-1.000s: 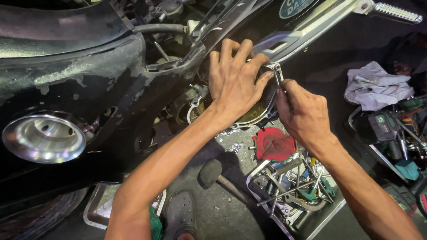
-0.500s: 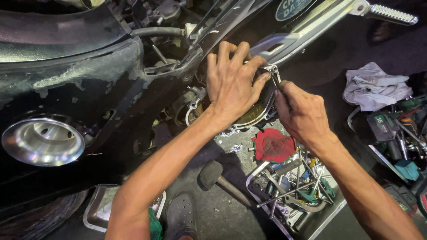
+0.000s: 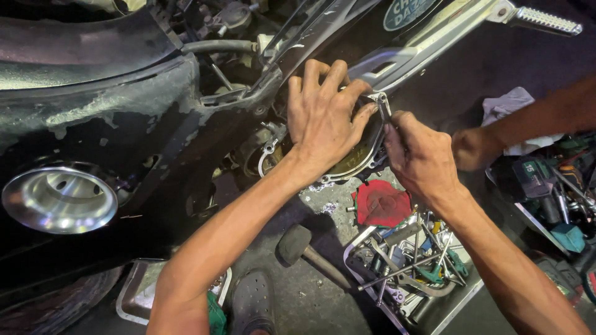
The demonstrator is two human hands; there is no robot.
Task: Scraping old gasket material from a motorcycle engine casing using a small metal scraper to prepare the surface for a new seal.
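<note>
Presently, the left hand (image 3: 324,118) lies flat, fingers spread, pressed against the round engine cover (image 3: 357,162) on the side of the black motorcycle (image 3: 112,118); it grips nothing, only bears on the metal. The right hand (image 3: 419,158) is clenched around a slim metal tool (image 3: 381,104), whose tip meets the cover's rim at about 1 o'clock, just beside the left fingertips. The cover sits near picture centre, mostly hidden under the left palm.

At 3 o'clock a second person's hand (image 3: 473,149) reaches in, apart from the work; whether it holds anything cannot be told. Behind it lies a pale rag (image 3: 504,105).

At 5 o'clock from the cover a red cloth (image 3: 382,203) lies on the floor, and below it a metal tray (image 3: 422,304) of mixed hand tools. A rubber mallet (image 3: 298,243) rests on the concrete at 6 o'clock. A chrome exhaust end (image 3: 59,198) shows at 9 o'clock.
</note>
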